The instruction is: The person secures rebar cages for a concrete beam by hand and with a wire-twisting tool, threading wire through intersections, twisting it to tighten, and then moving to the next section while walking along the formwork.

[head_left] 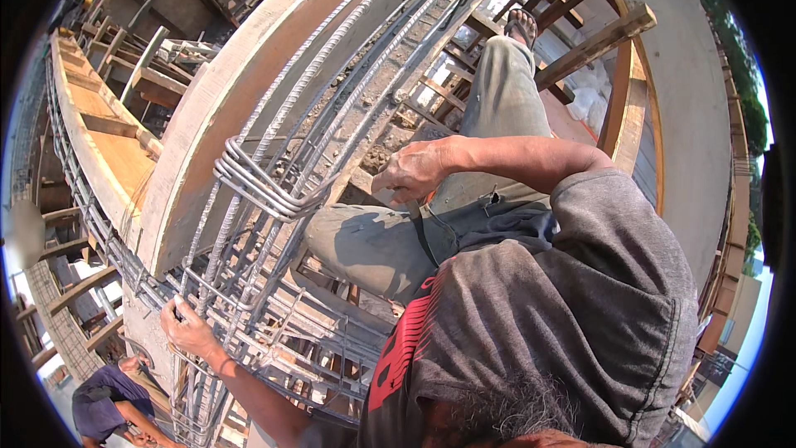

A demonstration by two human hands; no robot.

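A cage of ribbed steel rebar (303, 87) runs beside me, curving from the top of the view down to the lower left. Several bent stirrups (269, 187) sit bunched together around its long bars. My left hand (191, 330) is at the cage's lower left part, its fingers closed at a steel bar. Above my bent leg, close to my waist, my right hand (414, 170) is closed. A bit of orange and a dark, narrow strip (424, 236) show just below it; what the fingers hold is hidden.
A curved formwork panel (199, 129) stands along the cage's left side. Wooden beams (597, 46) and another curved panel (684, 108) are on the right. Gaps open between timbers under my legs. Another person (112, 402) crouches at the lower left.
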